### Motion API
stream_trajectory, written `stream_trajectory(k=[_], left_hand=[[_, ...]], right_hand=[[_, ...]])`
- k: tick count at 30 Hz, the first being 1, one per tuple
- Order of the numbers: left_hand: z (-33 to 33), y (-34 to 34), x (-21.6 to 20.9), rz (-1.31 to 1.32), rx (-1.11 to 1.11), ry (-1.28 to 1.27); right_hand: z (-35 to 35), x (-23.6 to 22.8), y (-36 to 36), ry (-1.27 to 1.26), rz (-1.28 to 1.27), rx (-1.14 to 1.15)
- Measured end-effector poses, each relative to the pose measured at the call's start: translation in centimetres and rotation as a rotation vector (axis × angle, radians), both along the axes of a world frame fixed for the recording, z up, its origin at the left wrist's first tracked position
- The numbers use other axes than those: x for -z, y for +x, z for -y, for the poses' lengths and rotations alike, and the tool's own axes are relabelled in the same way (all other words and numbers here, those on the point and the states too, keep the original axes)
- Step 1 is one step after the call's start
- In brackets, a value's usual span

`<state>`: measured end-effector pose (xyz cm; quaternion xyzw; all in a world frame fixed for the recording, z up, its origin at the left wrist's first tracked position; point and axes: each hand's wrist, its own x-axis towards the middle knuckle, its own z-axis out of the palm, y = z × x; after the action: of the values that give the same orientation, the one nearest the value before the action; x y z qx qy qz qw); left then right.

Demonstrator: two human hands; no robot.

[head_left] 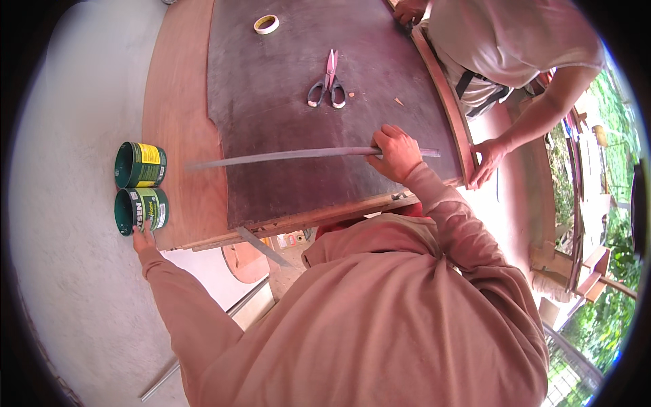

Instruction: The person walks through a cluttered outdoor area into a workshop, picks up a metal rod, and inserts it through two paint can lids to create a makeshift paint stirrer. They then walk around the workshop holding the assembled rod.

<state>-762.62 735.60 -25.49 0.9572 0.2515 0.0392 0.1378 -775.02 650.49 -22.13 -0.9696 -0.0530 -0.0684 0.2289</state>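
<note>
My left hand (pixel 142 237) is at the nearer of two green cans, with its fingers closed on the side of that green can (pixel 150 209). The second green can (pixel 150 166), with a yellow label, stands right behind it. Both show dark green insides. In my closed right hand (pixel 395 153) is a long thin grey strip (pixel 291 155), held near its right end. It reaches left across the dark sheet (pixel 271 95), and its left end is blurred. Beyond the strip lie scissors (pixel 330 80) with black handles, blades slightly apart.
A roll of tape (pixel 266 25) lies toward the far side of the sheet. Bare wood (pixel 176 88) borders it on the left. At the right a co-worker's hand (pixel 489 161) touches a wooden edge strip (pixel 447 98). A flat grey strip (pixel 263 246) juts from the table's near edge.
</note>
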Motion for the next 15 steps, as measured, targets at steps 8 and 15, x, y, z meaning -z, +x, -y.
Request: stream_trajectory(k=[8,15], left_hand=[[24.9,-4.6,-4.9,0.605,0.366,0.019],[55.8,-11.7,-14.0,0.234,1.260,-0.051]], right_hand=[[1.6,-1.5,-4.3,0.014,0.052,-0.004],[7.3,-6.6,-10.2,0.010,0.090,-0.021]])
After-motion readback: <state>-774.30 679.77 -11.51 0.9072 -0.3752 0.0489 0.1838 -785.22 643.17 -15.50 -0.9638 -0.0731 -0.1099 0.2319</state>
